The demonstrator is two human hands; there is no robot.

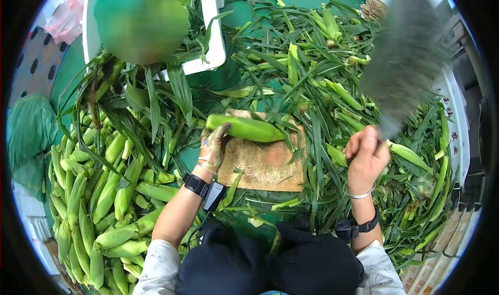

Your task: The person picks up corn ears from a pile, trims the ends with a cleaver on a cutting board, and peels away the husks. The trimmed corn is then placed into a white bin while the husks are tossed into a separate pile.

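Two hands work apart: the left hand grasps one green corn ear near its left end; the right hand, right of the board, clenches the base of one blurred blade pointing away. Over the board's far part, the ear's long axis runs left to right, its right end slightly nearer the person. Left of the board is one corn pile, too crowded to count; beyond its far-left corner, one white box.

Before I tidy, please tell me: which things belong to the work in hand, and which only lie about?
In the work:
corn ear in left hand
blurred blade in right hand
wooden board
corn pile

Apparently lying about:
pink plastic
green bag
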